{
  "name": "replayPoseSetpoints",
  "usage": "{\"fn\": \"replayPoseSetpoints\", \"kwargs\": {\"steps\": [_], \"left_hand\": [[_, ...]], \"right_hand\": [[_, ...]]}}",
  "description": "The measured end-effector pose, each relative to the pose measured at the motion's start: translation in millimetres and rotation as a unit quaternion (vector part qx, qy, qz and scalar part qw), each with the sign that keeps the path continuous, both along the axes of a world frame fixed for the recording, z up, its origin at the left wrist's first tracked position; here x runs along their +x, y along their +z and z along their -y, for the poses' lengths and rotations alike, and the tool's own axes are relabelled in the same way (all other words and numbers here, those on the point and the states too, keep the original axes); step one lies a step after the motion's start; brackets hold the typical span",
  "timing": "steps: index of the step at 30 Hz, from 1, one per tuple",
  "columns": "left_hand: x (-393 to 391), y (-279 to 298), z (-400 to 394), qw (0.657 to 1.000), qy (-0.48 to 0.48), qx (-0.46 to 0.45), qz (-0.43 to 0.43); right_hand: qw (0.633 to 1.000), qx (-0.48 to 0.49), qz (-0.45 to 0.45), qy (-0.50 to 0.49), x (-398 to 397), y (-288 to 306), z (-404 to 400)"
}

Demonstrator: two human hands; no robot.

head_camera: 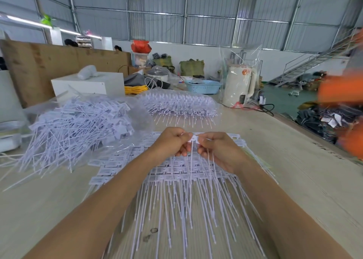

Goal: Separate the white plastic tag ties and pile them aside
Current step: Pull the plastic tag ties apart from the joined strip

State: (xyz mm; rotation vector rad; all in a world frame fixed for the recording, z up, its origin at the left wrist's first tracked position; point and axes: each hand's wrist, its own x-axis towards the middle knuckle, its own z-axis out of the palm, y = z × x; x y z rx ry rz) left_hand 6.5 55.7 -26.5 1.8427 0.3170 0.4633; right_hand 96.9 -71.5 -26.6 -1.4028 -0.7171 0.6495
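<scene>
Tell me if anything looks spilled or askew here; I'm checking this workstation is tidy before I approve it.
Mostly orderly. The loose pile of ties at left is jumbled, its tails fanning over the table past its clear plastic sheet. That fits a discard pile. The joined sheets under the left hand and right hand lie flat.

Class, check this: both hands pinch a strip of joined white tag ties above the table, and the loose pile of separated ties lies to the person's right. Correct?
Not quite. The head view shows both hands pinching the strip of tag ties, but the loose pile lies to the person's left, not right.
</scene>
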Motion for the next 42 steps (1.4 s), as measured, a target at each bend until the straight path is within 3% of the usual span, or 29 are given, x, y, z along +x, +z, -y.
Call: {"fn": "replayPoseSetpoints", "kwargs": {"steps": [5, 12, 21, 24, 28, 31, 34, 36, 38, 40, 42], "left_hand": [[-2, -2, -4, 0.999, 0.020, 0.034, 0.004], [1, -5, -3, 0.997, 0.047, 0.062, -0.008], [3, -2, 2, 0.999, 0.039, 0.010, 0.022], [4, -4, 3, 0.999, 0.044, -0.012, 0.010], [4, -5, 6, 0.998, 0.061, -0.013, 0.026], [6, -1, 10, 0.993, 0.044, -0.107, 0.012], [5, 7, 11, 0.974, -0.001, -0.225, -0.027], [2, 12, 8, 0.965, -0.035, -0.258, -0.032], [-3, 14, 3, 0.970, -0.044, -0.237, -0.019], [-8, 13, -4, 0.984, -0.013, -0.177, 0.005], [-8, 11, -8, 0.991, 0.018, -0.128, 0.038]], "right_hand": [[0.994, 0.031, -0.075, 0.066, 2, 7, 6], [0.997, 0.007, -0.051, -0.056, 8, 10, 10], [0.994, 0.057, -0.092, -0.017, -4, 7, 1], [0.997, 0.057, -0.046, -0.015, -4, 6, 1], [0.995, -0.020, 0.082, -0.055, -8, 4, 1], [0.977, -0.048, 0.176, -0.109, -11, 5, -2], [0.935, -0.081, 0.308, -0.156, -16, 8, -5], [0.918, -0.077, 0.336, -0.196, -12, 14, 1], [0.911, -0.043, 0.279, -0.300, 7, 27, 19], [0.930, 0.107, 0.053, -0.347, 33, 43, 47], [0.909, 0.284, -0.195, -0.233, 43, 52, 67]]}}
